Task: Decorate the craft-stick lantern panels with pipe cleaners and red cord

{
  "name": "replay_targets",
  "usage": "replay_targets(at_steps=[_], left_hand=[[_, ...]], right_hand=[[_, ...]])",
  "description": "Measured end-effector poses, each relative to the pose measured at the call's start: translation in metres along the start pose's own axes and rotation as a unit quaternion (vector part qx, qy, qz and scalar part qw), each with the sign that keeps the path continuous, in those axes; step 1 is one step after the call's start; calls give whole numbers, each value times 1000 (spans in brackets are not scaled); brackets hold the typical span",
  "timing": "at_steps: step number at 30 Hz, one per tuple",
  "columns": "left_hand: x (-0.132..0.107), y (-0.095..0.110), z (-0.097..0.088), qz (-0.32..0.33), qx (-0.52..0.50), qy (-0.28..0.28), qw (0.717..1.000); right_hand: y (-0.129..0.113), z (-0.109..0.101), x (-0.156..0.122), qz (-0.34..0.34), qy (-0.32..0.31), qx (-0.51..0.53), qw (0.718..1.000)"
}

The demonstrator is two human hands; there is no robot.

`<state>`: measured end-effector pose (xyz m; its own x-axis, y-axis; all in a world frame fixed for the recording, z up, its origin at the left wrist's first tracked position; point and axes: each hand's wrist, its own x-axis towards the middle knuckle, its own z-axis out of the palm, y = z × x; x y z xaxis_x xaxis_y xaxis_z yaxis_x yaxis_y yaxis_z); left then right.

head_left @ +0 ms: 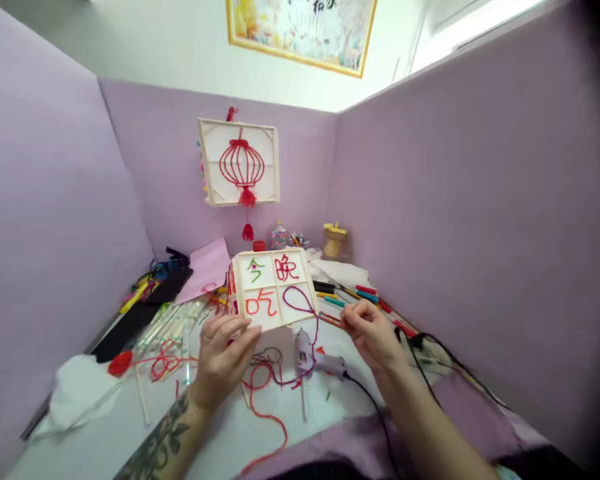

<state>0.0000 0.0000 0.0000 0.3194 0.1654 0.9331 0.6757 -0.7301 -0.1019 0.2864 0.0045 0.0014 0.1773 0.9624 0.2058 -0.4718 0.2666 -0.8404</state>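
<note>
A square white panel with a pale wooden frame is tilted up in front of me, split into four fields. Green, red and orange yarn characters fill three fields. In the lower right field a purple cord makes a loop, and its tail hangs down past the frame. My left hand grips the panel's lower left edge between thumb and fingers. Pinched in my right hand is a thin reddish tool, like tweezers, with its tip near the cord at the panel's right edge. Its exact kind is unclear.
A glue gun lies below the panel, its black cable running toward me. Red yarn trails over the white tabletop. Markers lie at the right, craft strips at the left. A lantern picture hangs behind.
</note>
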Motion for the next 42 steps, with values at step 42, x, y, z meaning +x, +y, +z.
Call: replay_targets(at_steps=[42], left_hand=[[4,3,-3,-4,3,10,1000]], right_hand=[[-132,-45,-48,-105,-214,-674,699]])
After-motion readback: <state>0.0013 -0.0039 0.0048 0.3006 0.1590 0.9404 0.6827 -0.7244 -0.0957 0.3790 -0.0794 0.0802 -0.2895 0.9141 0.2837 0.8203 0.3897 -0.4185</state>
